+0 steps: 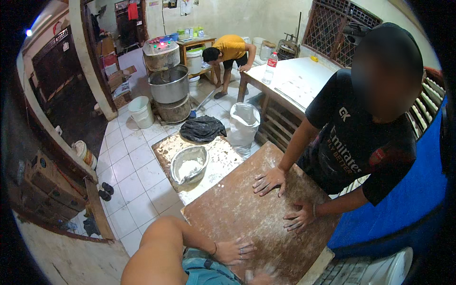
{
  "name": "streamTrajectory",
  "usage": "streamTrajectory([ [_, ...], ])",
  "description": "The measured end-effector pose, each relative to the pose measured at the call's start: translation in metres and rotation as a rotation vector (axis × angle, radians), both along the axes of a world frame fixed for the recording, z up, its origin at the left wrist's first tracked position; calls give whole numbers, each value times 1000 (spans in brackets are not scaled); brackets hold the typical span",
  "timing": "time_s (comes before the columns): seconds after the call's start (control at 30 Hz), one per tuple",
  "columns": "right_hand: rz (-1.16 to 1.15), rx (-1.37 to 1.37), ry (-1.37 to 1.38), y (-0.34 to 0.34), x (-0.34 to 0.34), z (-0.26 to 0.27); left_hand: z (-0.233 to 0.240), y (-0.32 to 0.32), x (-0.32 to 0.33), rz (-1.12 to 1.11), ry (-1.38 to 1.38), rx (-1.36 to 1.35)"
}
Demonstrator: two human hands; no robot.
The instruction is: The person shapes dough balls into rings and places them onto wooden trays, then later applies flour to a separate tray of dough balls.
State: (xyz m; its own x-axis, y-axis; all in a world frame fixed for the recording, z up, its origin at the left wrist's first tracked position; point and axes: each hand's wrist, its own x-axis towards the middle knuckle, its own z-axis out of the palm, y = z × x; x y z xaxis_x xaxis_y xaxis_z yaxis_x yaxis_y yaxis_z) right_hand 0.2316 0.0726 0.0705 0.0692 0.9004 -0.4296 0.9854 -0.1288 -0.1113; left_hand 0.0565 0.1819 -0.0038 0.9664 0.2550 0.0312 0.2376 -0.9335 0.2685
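A brown wooden board (228, 213), dusted with what looks like flour, lies before me. My left hand (235, 251) rests on its near part, palm down, fingers a little apart, holding nothing; a ring and a wristband show. At the bottom edge of the view my right hand (263, 276) is blurred and partly cut off, over the board's near edge. Across from me a person in a black shirt presses one hand (269, 181) and the other hand (300, 216) flat on the same board.
Beyond the board, a metal basin (190, 165) of white powder and a black cloth (203, 129) lie on a floury low table (222, 156). A white sack (244, 124), a bucket (141, 112) and a mixer (168, 85) stand behind. Someone in yellow (231, 48) bends by a white-topped table (295, 80).
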Motion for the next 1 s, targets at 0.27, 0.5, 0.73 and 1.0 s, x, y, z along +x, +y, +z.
streamTrajectory([
  [0.27, 110, 687, 215, 8, -6, -48, -11, -1, 9, 10, 24, -66],
  [0.5, 62, 529, 261, 11, -3, -54, -5, 4, 8, -30, 86, -102],
  [0.73, 98, 257, 138, -1, -5, -61, -12, 0, 9, -12, 57, -169],
  [1.0, -34, 199, 210, -2, -6, -43, -2, -2, 11, 44, 16, -88],
])
